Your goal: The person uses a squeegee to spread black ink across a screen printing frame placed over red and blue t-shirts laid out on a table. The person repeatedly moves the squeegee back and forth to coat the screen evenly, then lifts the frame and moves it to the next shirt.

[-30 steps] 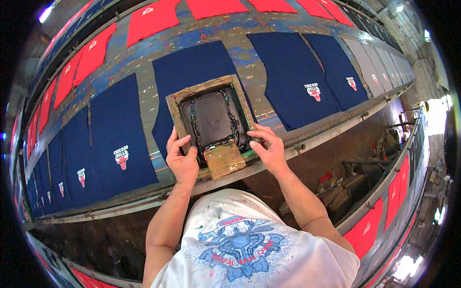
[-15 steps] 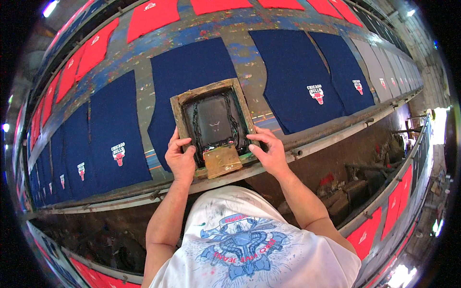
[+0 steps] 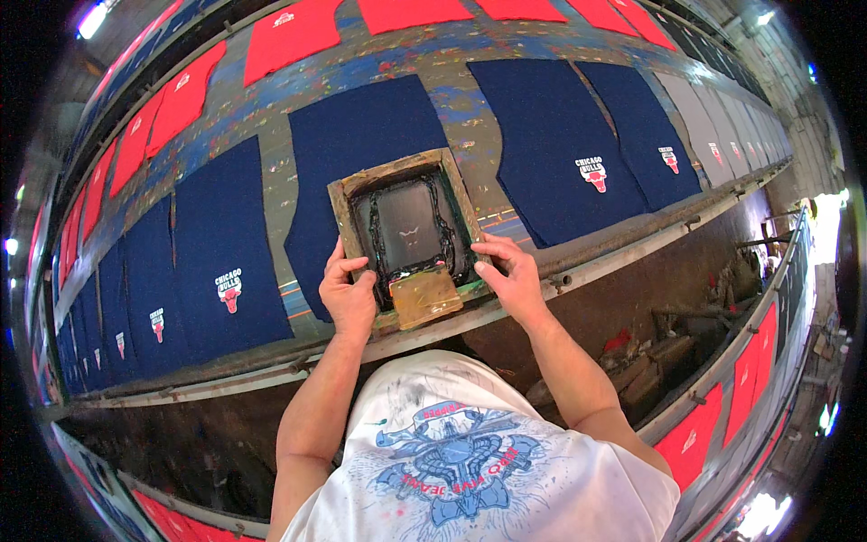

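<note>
A wooden screen-printing frame (image 3: 462, 203) lies tilted over the lower part of a navy cloth panel (image 3: 366, 117) on the long table. Its dark mesh shows a faint bull-head outline, with thick black smears along the sides. My left hand (image 3: 350, 294) grips the frame's near left side, thumb on top. On the near right side, my right hand (image 3: 510, 275) holds it with the fingers at the edge. Between my hands, a stained yellow-brown flat piece (image 3: 426, 298), perhaps a squeegee, rests at the frame's near end. Whatever print lies under the frame is hidden.
Navy panels with printed bull heads (image 3: 226, 235) lie on both sides, and grey panels (image 3: 695, 117) farther right. Red panels (image 3: 293, 36) line the table's far side. A metal rail with pipe stubs (image 3: 623, 257) runs along the near edge. Another table with red panels (image 3: 691, 434) stands behind at right.
The view has shifted slightly. Both hands keep the same hold on the frame, which stays over the same navy panel.
</note>
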`<state>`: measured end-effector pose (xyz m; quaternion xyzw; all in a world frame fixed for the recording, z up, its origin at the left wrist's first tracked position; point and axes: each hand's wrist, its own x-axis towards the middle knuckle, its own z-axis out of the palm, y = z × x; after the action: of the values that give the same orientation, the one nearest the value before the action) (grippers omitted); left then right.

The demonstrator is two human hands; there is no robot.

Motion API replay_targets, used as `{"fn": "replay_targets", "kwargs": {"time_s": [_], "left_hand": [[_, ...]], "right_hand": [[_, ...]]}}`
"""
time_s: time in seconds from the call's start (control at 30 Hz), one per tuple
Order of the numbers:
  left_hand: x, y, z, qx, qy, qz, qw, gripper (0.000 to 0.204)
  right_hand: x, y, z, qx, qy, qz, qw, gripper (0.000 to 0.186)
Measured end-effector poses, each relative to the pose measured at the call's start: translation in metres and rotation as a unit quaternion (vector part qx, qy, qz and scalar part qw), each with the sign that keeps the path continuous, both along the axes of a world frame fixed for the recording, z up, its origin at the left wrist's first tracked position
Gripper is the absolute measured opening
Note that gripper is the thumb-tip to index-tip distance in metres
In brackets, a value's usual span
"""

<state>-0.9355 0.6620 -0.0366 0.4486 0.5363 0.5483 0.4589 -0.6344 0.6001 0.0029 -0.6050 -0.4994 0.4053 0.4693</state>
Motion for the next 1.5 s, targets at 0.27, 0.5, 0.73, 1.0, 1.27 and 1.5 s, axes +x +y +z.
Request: {"fn": "replay_targets", "kwargs": {"time_s": [0.27,0.5,0.73,1.0,1.27,1.5], "left_hand": [[0.002,0.005,-0.012,0.035,0.054,0.011,0.998,0.021],[0.001,0.007,-0.018,0.025,0.091,0.016,0.995,0.019],[0.001,0.009,-0.012,0.033,0.105,0.009,0.994,0.020],[0.004,0.007,-0.007,0.012,0.025,0.021,0.999,0.041],[-0.016,0.009,0.028,0.160,0.459,-0.023,0.874,0.035],[0.009,0.007,0.050,0.124,0.593,0.005,0.796,0.040]], "right_hand": [[-0.025,-0.017,0.040,0.115,-0.213,-0.052,0.969,0.040],[-0.067,-0.047,0.077,0.155,-0.298,0.123,0.934,0.041],[-0.077,-0.022,0.071,0.215,-0.444,0.196,0.847,0.042],[-0.056,0.041,0.075,0.182,-0.368,0.336,0.848,0.039],[-0.037,0.137,0.064,0.199,-0.353,0.327,0.854,0.036],[-0.036,0.121,0.037,0.322,-0.392,0.326,0.798,0.040]]}}
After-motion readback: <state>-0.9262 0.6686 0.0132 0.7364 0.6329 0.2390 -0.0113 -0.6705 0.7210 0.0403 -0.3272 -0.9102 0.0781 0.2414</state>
